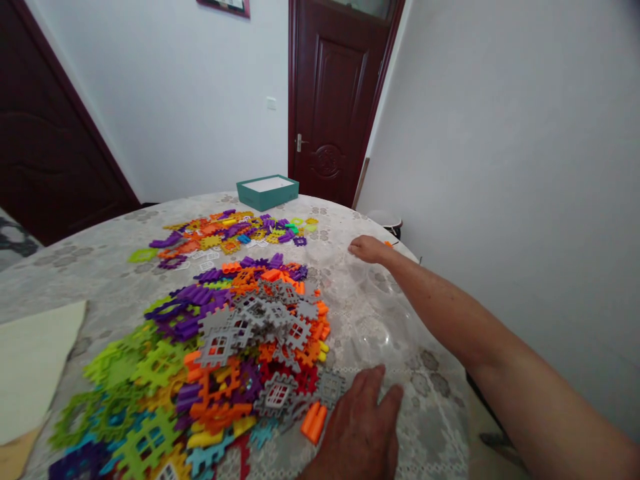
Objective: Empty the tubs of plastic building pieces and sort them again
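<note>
My left hand [357, 427] lies palm down near the table's front edge with its fingers apart. Just left of it are an orange ribbed piece [314, 423] and a grey toothed tile [331, 387]. My right hand [369, 249] reaches far across the table's right side, its fingers curled together; whatever they hold, if anything, is hidden. Between both hands lies clear, shiny plastic [377, 335] with rounded outlines, hard to make out. Beside it rises a big heap of interlocking plastic building pieces, grey tiles [255, 320] on top, with purple pieces [187, 313] and green pieces [155, 363] around.
A second, flatter pile of building pieces [215, 233] lies farther back. Behind it stands a teal open box [267, 197]. A pale sheet [40, 367] rests at the left. The round table has a patterned cloth [440, 413]; a white bucket [387, 219] stands beyond its right edge.
</note>
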Motion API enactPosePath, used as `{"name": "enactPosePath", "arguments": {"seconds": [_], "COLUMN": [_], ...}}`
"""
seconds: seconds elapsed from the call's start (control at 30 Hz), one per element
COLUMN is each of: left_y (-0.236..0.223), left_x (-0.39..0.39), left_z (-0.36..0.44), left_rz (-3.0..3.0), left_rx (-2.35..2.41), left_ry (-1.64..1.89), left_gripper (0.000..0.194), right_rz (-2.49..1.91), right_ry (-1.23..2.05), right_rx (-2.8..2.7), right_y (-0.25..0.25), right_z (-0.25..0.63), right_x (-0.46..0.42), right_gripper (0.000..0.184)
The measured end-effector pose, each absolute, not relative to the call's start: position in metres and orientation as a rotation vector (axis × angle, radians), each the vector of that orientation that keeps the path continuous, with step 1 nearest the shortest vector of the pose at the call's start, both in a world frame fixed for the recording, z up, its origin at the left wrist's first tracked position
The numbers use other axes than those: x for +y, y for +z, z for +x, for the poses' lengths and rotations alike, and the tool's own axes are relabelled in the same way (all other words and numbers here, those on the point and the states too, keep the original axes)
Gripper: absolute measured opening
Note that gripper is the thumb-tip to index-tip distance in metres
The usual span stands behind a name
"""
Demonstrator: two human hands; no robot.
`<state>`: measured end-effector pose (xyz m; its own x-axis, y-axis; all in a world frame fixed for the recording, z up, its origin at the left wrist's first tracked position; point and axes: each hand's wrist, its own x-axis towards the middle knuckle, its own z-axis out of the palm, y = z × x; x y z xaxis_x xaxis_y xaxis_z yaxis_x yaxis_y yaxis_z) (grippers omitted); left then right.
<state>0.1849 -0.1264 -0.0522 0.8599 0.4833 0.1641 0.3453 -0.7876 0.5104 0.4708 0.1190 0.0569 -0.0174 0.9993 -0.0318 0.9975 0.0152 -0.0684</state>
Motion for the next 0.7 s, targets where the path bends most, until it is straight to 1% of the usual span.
{"name": "enactPosePath", "arguments": {"seconds": [0.07, 0.23, 0.3, 0.5, 0.6, 0.7], "left_y": [-0.055, -0.063, -0.064, -0.062, -0.060, -0.056], "left_x": [-0.127, -0.131, -0.131, -0.130, -0.129, -0.130], "left_z": [0.186, 0.186, 0.186, 0.186, 0.185, 0.184], "left_rz": [2.566, 2.542, 2.539, 2.575, 2.570, 2.572], "left_rx": [0.633, 0.654, 0.669, 0.676, 0.678, 0.673], "left_ry": [0.395, 0.520, 0.537, 0.517, 0.496, 0.485], "left_gripper": [0.076, 0.065, 0.065, 0.058, 0.056, 0.057], "right_rz": [-2.164, -2.145, -2.144, -2.133, -2.133, -2.135], "right_ry": [0.129, 0.254, 0.308, 0.416, 0.407, 0.289], "right_rx": [-2.170, -2.042, -1.996, -1.915, -1.921, -1.927], "right_y": [0.053, 0.046, 0.046, 0.052, 0.055, 0.064], "right_z": [0.468, 0.469, 0.469, 0.461, 0.454, 0.450], "right_x": [0.122, 0.125, 0.127, 0.136, 0.142, 0.141], "right_gripper": [0.035, 0.036, 0.036, 0.028, 0.025, 0.028]}}
